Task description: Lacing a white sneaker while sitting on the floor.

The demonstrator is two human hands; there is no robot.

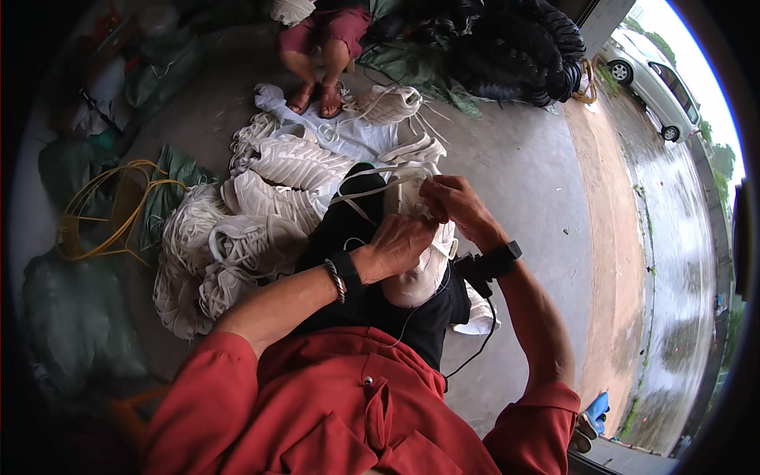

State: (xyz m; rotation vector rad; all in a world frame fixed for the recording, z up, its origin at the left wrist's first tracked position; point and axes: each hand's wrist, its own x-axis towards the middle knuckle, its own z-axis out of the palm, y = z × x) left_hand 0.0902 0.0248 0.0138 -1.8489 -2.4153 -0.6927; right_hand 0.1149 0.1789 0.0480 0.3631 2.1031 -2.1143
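Work in hand: we are threading or tying a white cord (pixel 372 187) on the white woven piece (pixel 419 269) that rests across our lap.
Done so far: we judge a good share finished, since many similar white woven pieces (pixel 237 237) lie heaped on the concrete floor (pixel 522 174) to our left.
Left to do: we cannot tell how much of this piece remains; our hands hide the working spot.
Left hand (pixel 404 244): we curl it closed, fingers pressed on the top of the woven piece, pinching at the cord.
Right hand (pixel 455 202): we close its fingertips on the cord just above the left hand, the two touching.
Nearby: another person's sandalled feet (pixel 317 99) beyond the heap.
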